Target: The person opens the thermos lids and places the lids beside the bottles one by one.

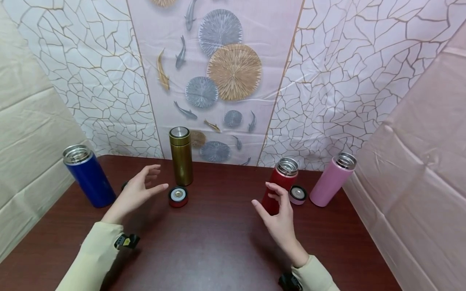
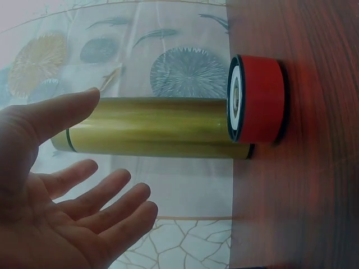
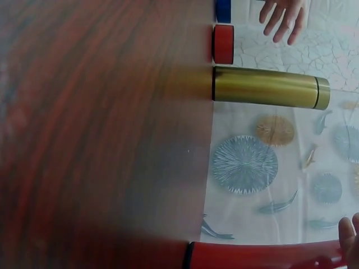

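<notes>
My left hand (image 1: 135, 195) hovers over the table's left side, thumb and fingers spread apart and holding nothing. Beyond its fingertips stands a closed gold thermos bottle (image 1: 181, 163). A red lid (image 2: 261, 100) lies upturned in front of that bottle, its seal facing up. Over on the right, my right hand (image 1: 282, 220) is held with thumb and fingers apart. Its fingers overlap the red thermos bottle (image 1: 282, 180) in the head view, and that bottle has no lid on its steel mouth. Only fingertips (image 3: 348, 235) of this hand show at the right wrist view's edge.
An open blue bottle (image 1: 91, 180) stands far left; a dark lid edge (image 1: 124, 185) peeks from behind my left hand. At right are an open pink bottle (image 1: 332, 182) and an upturned pink lid (image 1: 298, 195). Patterned cloth (image 1: 233, 72) hangs behind the brown table (image 1: 211, 246).
</notes>
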`<state>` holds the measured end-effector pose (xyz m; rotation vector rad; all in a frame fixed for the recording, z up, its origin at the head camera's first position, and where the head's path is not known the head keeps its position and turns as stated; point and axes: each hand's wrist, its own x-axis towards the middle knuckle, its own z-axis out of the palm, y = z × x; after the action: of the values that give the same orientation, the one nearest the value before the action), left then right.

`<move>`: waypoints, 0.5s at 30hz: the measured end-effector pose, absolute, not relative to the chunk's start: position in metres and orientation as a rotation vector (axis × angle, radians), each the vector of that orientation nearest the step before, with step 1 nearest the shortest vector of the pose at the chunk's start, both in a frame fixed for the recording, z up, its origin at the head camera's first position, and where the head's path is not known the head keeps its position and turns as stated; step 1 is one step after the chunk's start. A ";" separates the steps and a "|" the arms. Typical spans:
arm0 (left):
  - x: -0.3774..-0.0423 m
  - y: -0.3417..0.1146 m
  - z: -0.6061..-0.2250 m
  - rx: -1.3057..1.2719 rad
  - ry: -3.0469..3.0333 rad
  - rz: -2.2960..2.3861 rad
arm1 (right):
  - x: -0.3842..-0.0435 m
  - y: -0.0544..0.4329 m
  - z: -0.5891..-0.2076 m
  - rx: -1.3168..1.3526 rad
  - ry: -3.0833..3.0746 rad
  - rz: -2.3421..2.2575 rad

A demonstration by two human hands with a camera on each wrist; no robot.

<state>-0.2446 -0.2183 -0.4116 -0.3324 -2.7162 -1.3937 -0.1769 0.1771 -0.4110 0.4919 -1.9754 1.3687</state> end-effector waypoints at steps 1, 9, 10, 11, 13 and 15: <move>-0.246 -0.218 -0.412 -0.338 -2.713 -1.392 | -0.177 0.177 -0.411 0.476 -1.984 1.378; -0.263 -0.209 -0.417 -0.282 -2.708 -1.447 | -0.176 0.177 -0.415 0.439 -2.015 1.375; -0.267 -0.208 -0.418 -0.267 -2.702 -1.454 | -0.176 0.177 -0.415 0.442 -2.023 1.382; -0.270 -0.207 -0.419 -0.247 -2.699 -1.459 | -0.176 0.176 -0.416 0.448 -2.029 1.388; -0.278 -0.206 -0.422 -0.215 -2.695 -1.475 | -0.177 0.176 -0.416 0.460 -2.043 1.402; -0.286 -0.204 -0.423 -0.182 -2.698 -1.481 | -0.176 0.176 -0.416 0.462 -2.061 1.412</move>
<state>-0.2862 -0.2041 -0.4233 -0.1824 -2.6981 -1.4805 -0.1762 0.1756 -0.4160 0.4619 -2.0613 1.4125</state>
